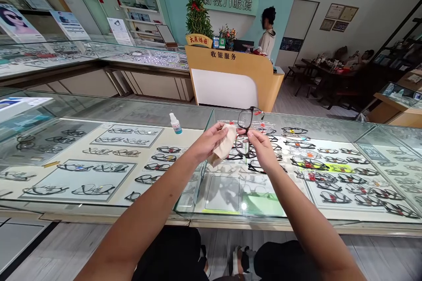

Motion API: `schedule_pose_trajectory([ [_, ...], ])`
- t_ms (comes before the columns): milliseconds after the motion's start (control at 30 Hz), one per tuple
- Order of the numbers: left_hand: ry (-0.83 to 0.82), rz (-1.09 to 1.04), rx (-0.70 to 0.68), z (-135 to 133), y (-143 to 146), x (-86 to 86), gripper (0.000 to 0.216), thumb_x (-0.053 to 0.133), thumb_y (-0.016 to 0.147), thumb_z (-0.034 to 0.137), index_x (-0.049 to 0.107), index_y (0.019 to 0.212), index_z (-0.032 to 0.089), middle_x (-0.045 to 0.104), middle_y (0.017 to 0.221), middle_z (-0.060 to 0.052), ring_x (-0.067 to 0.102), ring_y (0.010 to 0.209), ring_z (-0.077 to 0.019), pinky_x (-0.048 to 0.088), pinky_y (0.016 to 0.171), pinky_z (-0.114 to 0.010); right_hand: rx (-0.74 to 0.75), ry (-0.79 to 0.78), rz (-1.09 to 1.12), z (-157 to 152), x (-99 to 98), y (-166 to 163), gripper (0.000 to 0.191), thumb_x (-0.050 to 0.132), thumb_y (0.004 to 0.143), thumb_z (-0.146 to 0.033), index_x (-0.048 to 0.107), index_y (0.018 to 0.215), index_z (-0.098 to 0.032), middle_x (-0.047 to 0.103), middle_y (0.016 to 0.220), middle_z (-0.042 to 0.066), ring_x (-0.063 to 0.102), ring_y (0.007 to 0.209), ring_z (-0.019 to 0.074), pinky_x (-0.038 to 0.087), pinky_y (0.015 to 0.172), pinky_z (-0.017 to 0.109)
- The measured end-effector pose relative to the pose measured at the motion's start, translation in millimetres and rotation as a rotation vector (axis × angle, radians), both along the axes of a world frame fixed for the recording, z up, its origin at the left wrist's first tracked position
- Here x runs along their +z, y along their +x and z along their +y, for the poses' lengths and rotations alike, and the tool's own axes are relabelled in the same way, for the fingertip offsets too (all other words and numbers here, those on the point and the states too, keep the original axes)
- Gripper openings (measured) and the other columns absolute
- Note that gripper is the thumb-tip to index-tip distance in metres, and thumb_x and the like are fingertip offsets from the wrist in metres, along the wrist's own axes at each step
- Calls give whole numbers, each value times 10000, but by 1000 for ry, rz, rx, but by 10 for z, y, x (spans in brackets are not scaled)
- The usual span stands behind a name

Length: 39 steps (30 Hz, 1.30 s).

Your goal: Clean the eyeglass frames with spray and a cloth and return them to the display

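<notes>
My left hand (pixel 212 139) is closed on a pale beige cloth (pixel 224 144), which hangs down from the fingers. My right hand (pixel 260 144) pinches a pair of black-framed eyeglasses (pixel 245 119), held up on end above the glass counter. One lens faces me, and part of the frame dips below the fingers. The cloth is right beside the glasses; whether the two touch is hard to tell. A small white spray bottle (pixel 175 124) with blue liquid stands upright on the counter top, left of my hands.
Under the counter's glass top (pixel 211 217) lie several rows of eyeglasses (pixel 310 163) and grey display trays (pixel 79 180). Beyond stands a wooden cashier desk (pixel 231 63) with a plant (pixel 198 13); a person (pixel 267 37) is behind it. Another person sits at a dark table (pixel 325 68).
</notes>
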<state>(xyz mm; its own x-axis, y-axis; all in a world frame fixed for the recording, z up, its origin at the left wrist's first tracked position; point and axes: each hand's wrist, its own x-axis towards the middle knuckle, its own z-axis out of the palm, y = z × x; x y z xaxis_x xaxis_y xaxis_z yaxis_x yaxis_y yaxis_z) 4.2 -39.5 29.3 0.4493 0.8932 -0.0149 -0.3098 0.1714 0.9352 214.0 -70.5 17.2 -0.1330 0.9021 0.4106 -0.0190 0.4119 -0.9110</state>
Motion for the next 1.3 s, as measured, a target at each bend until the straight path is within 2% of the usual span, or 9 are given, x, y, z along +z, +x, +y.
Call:
schedule_pose_trajectory([
  [133,23,12,-20,-41,19,46,481,881,815,502,587,1050,203,790,896,-55,724,735,-181,557,670,-278,48,15,-35,-16,9,-21,400,607,1003,-601,843,1042,-281,727,1237,64,637,1203,266,506,1017,376],
  [300,72,90,24,-39,40,9,489,867,813,538,576,1020,204,795,1011,-61,664,687,-133,505,636,-252,36,-12,-62,-42,34,-35,432,627,979,-630,848,1038,-263,694,1026,58,630,1005,243,518,947,374],
  [467,116,147,59,-47,90,-31,529,841,804,607,580,1030,207,741,954,-36,618,710,-139,472,663,-265,17,-22,-30,-45,27,-35,412,646,975,-607,850,1052,-257,686,1014,52,615,982,237,503,947,374],
  [633,395,398,373,-53,80,-15,391,787,864,547,594,929,213,640,922,-15,576,841,-163,444,754,-267,1,-40,67,-11,-15,-12,396,655,978,-589,847,1079,-259,703,1028,45,647,973,232,510,985,387],
  [700,507,490,434,-58,60,2,336,745,901,520,610,878,213,637,910,-20,574,870,-180,441,790,-276,-13,-61,87,-7,-14,3,409,651,976,-604,844,1095,-264,720,1035,48,670,981,243,524,1009,408],
  [800,486,471,319,-72,53,4,355,693,930,572,681,941,217,686,959,-43,617,916,-214,470,813,-296,-9,-78,106,-17,7,20,403,656,972,-607,844,1095,-273,752,1070,57,696,1049,267,533,1033,423],
  [933,294,342,87,-93,93,-70,516,683,912,670,755,1180,235,740,1022,-63,673,960,-249,518,806,-310,42,-99,135,-33,20,19,380,670,970,-589,839,1093,-272,786,1102,58,716,1063,273,545,1024,423],
  [1033,127,224,1,-96,128,-136,592,687,900,698,766,1271,244,768,999,-71,698,899,-240,531,752,-299,37,-123,106,-25,3,12,420,665,960,-622,831,1101,-263,797,1088,56,722,1011,266,565,981,419],
  [1300,-61,-106,-109,-9,174,-183,445,694,951,576,808,1194,221,770,1270,-108,718,1138,-262,585,894,-318,48,-122,93,-47,41,4,453,649,953,-665,826,1075,-266,808,1110,66,727,1054,283,570,995,431],
])
